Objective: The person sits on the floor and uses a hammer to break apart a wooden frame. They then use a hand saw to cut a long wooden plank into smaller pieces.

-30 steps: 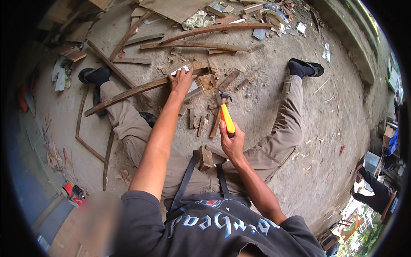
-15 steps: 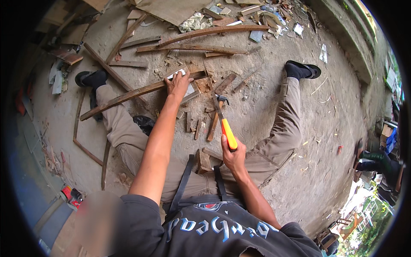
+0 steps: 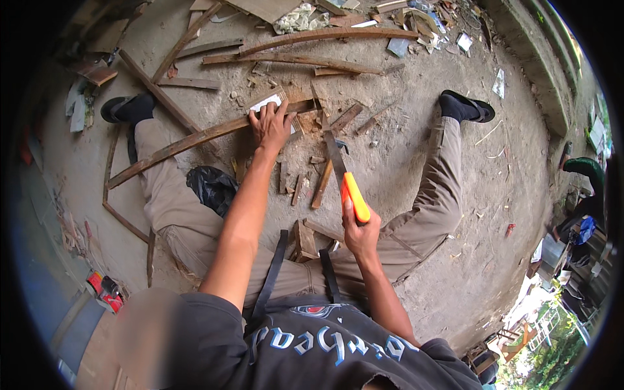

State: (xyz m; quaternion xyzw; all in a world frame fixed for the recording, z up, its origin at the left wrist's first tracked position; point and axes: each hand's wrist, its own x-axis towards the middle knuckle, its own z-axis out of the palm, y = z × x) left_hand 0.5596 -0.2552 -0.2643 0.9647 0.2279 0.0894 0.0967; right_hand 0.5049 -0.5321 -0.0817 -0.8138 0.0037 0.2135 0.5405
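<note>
Near the middle of the frame, the person's right hand (image 3: 361,229) was closed around the yellow-and-orange handle of a handsaw (image 3: 354,198), its blade slanting up and left to the right end of a long wooden strip (image 3: 188,143). The left hand (image 3: 270,130) gripped that strip from above near the same end, fingers bent over it, just above centre. The strip sloped down to the left across the person's leg (image 3: 172,182); beside the left hand showed a white-faced block (image 3: 268,101). A hammer (image 3: 322,184) lay below the blade, partly behind it. Left of centre sat a black plastic bag (image 3: 211,187), and longer wooden pieces (image 3: 292,60) lay across the top of the frame on the dusty ground (image 3: 500,247).
</note>
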